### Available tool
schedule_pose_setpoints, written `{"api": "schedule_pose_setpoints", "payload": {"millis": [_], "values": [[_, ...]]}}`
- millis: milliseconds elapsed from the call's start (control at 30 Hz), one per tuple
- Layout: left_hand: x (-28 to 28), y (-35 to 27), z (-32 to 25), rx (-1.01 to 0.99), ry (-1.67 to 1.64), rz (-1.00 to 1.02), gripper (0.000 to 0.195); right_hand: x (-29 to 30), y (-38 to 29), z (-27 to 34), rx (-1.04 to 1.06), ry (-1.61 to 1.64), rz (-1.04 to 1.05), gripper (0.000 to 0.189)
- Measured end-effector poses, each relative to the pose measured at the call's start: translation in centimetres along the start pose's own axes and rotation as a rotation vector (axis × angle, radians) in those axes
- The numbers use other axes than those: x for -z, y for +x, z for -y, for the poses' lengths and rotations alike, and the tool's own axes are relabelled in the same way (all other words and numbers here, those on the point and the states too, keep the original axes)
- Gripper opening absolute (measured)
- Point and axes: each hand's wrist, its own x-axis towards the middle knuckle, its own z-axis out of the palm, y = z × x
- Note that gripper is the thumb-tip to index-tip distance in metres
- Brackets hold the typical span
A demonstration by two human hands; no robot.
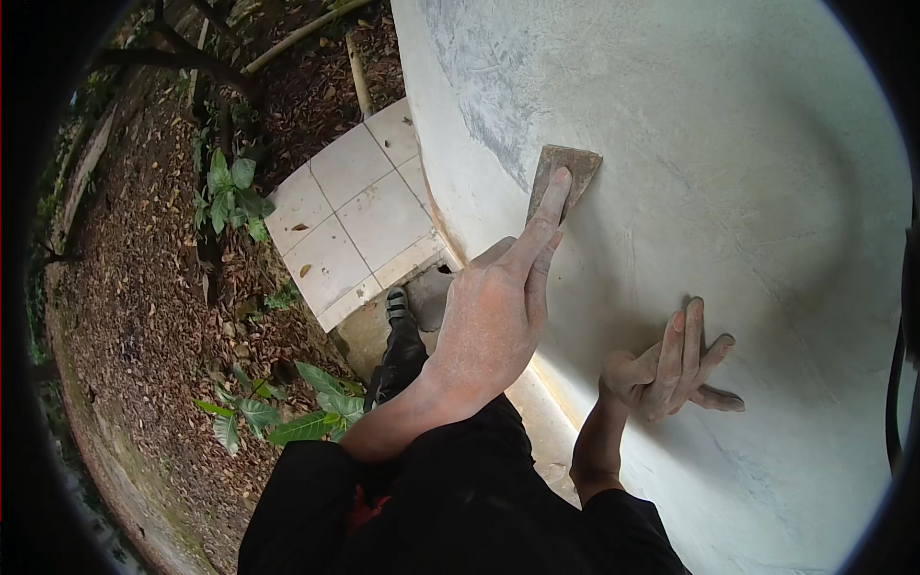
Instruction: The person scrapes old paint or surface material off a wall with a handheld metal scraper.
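My left hand [499, 316], coated in pale dust, grips a trapezoid scraper blade [550, 169]. Its index finger lies extended along the blade, and the other fingers are bent near its narrow end, which the hand partly hides. The wide edge of the blade is at the pale plastered wall [690, 201], just right of a blue-grey rough patch [496, 108]. Lower and to the right, my right hand [668, 366], also dusty, has its fingers spread beside the wall and holds nothing; whether it touches the surface, I cannot tell.
A white-tiled ledge [381, 223] adjoins the wall's base at the left. One shoe [396, 303] stands on the concrete beside it. Farther left are leaf-covered ground [136, 316], green plants [230, 190] and branches [194, 61]. A dark cable-like strip [895, 388] runs along the right rim.
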Motion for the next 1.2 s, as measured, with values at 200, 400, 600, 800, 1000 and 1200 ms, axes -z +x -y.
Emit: {"api": "schedule_pose_setpoints", "payload": {"millis": [200, 400, 600, 800, 1000, 1200], "values": [[-0.3, -0.5, -1.0, 0.072, 0.045, 0.029, 0.051, 0.3, 0.2, 0.4, -0.035, 0.027, 0.000, 0.033], [-0.2, 0.1, -1.3, 0.125, 0.022, -0.018, 0.047, 0.1, 0.1, 0.4, -0.038, 0.045, -0.013, 0.031], [0.6, 1.3, -1.9, 0.124, 0.046, -0.041, 0.046, 0.4, 0.3, 0.4, -0.051, 0.046, 0.021, 0.029], [0.1, 2.4, -0.8, 0.057, 0.022, -0.151, 0.046, 0.0, 0.6, 0.2, -0.038, 0.039, -0.008, 0.031], [-0.1, 0.3, -0.2, 0.038, 0.057, -0.047, 0.051, -0.1, 0.1, 0.3, -0.021, 0.027, -0.015, 0.031], [-0.2, -0.3, -0.4, 0.038, 0.095, 0.015, 0.056, -0.1, -0.1, 0.4, -0.038, 0.041, 0.007, 0.031]]}}
